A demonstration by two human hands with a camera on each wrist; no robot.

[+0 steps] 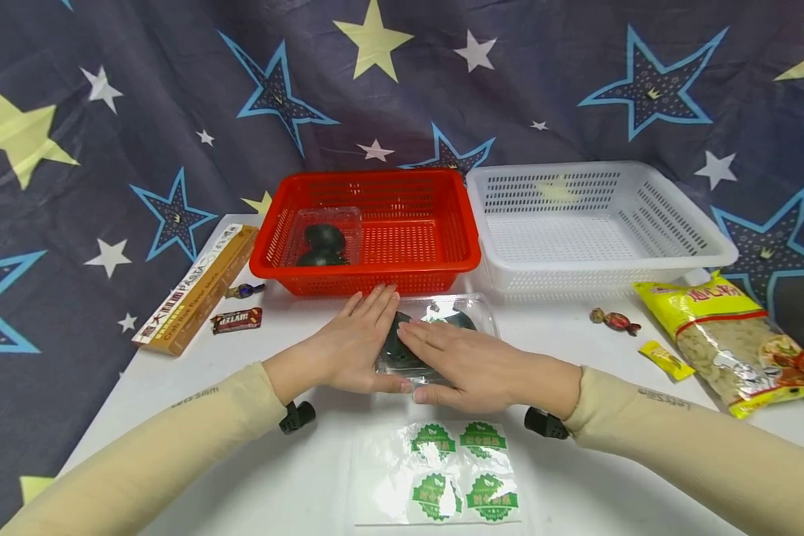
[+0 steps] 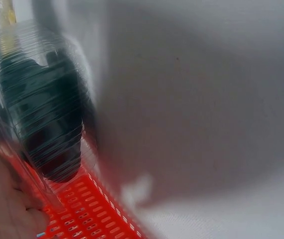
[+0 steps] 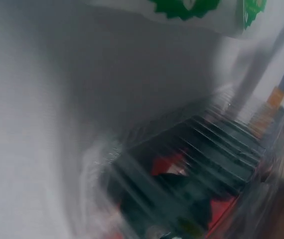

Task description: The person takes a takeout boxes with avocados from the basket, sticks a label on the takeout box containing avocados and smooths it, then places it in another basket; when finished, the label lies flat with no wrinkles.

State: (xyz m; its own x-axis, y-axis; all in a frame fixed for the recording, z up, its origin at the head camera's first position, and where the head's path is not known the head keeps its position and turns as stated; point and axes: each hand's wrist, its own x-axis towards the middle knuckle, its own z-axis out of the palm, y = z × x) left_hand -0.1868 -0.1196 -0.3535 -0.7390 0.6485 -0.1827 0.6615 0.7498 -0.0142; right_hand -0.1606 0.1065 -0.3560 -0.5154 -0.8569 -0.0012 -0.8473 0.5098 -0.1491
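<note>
A clear plastic box [image 1: 485,316] lies on the white table in front of the red basket, holding dark green, avocado-like fruit [image 1: 402,350]. My left hand [image 1: 351,346] rests flat over the box's left part with straight fingers. From the other side my right hand [image 1: 476,365] presses on its top, fingers extended toward the left hand. Both thumbs lie along the near edge, their tips close together. Through the ribbed wall, the left wrist view shows the dark fruit [image 2: 42,109]; the right wrist view shows it [image 3: 216,149] blurred.
Behind stand a red basket [image 1: 365,279], with another box of dark fruit [image 1: 324,238], and a white basket [image 1: 610,272]. A sticker sheet [image 1: 388,484] lies nearest. Left are a pasta box [image 1: 197,290] and wrapped candy [image 1: 237,320]; right, more sweets [image 1: 616,321] and a yellow food bag [image 1: 730,342].
</note>
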